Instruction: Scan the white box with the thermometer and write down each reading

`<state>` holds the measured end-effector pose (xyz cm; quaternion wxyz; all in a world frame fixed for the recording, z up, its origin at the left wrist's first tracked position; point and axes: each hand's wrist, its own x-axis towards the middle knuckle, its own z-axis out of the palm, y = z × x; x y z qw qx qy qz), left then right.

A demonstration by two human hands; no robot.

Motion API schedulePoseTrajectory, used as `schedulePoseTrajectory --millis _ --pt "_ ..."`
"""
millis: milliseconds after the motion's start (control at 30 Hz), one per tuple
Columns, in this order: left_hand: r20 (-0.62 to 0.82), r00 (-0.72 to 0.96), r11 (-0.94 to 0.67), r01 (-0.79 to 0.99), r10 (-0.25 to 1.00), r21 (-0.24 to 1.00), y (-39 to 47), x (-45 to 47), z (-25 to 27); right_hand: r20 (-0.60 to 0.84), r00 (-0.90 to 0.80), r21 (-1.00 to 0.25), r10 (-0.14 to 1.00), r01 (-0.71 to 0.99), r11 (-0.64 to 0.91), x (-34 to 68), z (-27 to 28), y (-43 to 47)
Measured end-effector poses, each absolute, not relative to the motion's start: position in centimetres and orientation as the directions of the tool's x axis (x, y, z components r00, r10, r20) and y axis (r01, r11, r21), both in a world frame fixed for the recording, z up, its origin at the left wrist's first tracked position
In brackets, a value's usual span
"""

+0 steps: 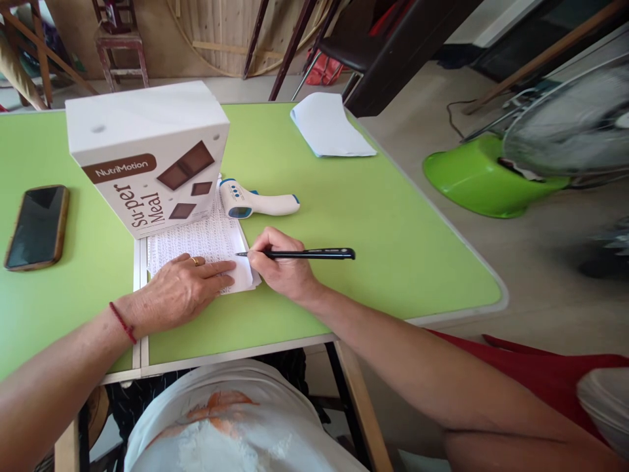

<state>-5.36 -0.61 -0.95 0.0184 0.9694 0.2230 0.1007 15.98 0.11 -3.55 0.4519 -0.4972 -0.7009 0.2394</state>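
My right hand (280, 265) grips a black pen (304, 254), its tip touching the right edge of a sheet of paper (201, 239) covered in small handwriting. My left hand (184, 288) lies flat on the lower part of that sheet, fingers spread, a ring on one finger and a red cord on the wrist. The paper lies on a green table (344, 229). A white NutriMotion Super Meal box (147, 154) stands on the sheet's far end.
A white and blue infrared thermometer (255, 202) lies just beyond the pen. A phone (37, 226) rests at the left. A folded white paper (329, 124) sits at the far table edge. A green-based fan (515, 164) stands on the floor to the right.
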Motion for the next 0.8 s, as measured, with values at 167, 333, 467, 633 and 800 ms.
schedulePoseTrajectory --millis 167,333,467,633,800 --pt "0.185 0.879 -0.899 0.430 0.439 0.087 -0.7 -5.4 -0.8 0.393 -0.128 -0.785 0.911 0.469 0.404 16.0 -3.6 0.1" --pt "0.166 0.881 -0.897 0.433 0.443 0.090 -0.7 -5.4 -0.8 0.409 -0.141 -0.776 0.901 0.466 0.425 16.1 -3.7 0.1" --pt "0.175 0.881 -0.899 0.429 0.439 0.092 -0.7 -5.4 -0.8 0.456 -0.050 -0.776 0.889 0.466 0.424 16.1 -3.4 0.1" --pt "0.176 0.881 -0.898 0.425 0.439 0.114 -0.7 -5.3 -0.9 0.516 -0.029 -0.697 0.856 0.567 0.439 16.8 -1.8 0.2" --pt "0.202 0.866 -0.885 0.421 0.458 0.200 -0.4 -5.7 -0.8 0.531 -0.268 -0.478 0.804 0.689 0.545 17.9 0.7 0.1"
